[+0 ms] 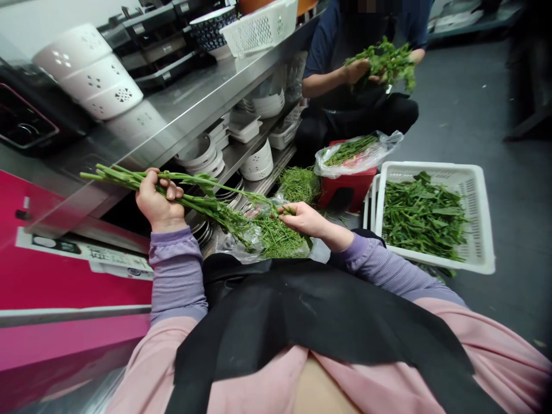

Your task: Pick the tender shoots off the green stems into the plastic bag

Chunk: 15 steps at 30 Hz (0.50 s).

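My left hand [160, 198] is closed around a bunch of long green leafy stems [116, 175], their cut ends pointing left and the leafy tops hanging to the right. Pinched in my right hand [304, 219] is the leafy end of a stem [288, 210] that stretches across from the bunch. Below both hands lies a pile of thin green stems [280, 238] in a clear plastic bag [244, 244]. To the right of my right hand, a white plastic basket [483, 218] holds a heap of picked green leaves [422, 215].
A co-worker [357, 75] crouches opposite with leafy greens [390, 60] in both hands. Between us a red stool [347, 190] bears a plastic bag of stems [351, 150]. Steel shelving [215, 109] with stacked white bowls [257, 161] runs along the left, near a pink panel [64, 247].
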Motion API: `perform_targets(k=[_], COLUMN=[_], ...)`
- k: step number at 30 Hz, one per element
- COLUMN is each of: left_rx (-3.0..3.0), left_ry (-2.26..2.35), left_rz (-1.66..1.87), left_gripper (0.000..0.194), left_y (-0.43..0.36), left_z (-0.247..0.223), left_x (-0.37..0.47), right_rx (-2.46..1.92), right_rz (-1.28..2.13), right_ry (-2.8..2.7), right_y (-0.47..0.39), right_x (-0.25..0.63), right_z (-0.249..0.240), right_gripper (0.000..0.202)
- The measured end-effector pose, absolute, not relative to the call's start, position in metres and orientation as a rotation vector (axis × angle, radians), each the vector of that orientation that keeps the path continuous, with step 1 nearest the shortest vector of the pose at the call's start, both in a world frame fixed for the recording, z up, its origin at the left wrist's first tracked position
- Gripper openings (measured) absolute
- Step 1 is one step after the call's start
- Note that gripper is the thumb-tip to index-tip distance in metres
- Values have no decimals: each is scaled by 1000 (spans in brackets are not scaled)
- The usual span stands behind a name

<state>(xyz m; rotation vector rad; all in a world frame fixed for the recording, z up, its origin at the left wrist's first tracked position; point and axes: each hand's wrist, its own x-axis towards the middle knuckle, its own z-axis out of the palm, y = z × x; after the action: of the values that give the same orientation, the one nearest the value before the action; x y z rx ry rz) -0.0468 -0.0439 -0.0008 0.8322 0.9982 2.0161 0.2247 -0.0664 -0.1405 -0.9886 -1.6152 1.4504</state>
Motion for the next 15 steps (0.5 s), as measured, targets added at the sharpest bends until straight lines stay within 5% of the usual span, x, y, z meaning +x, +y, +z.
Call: perform_targets(k=[7, 15], left_rx=[839, 862], left_ry=[994, 991], left_rz=[1999, 2020], left_gripper=[13, 15], left_y=[-47, -51], left_z=[2, 3], left_x=[-43, -37], right_rx=[-879, -1060], right_rz=[1292, 1142], right_ry=[-1631, -1619], right_y=[-70, -67], right_x=[224, 216], right_z=[-129, -132], right_gripper=[36, 22])
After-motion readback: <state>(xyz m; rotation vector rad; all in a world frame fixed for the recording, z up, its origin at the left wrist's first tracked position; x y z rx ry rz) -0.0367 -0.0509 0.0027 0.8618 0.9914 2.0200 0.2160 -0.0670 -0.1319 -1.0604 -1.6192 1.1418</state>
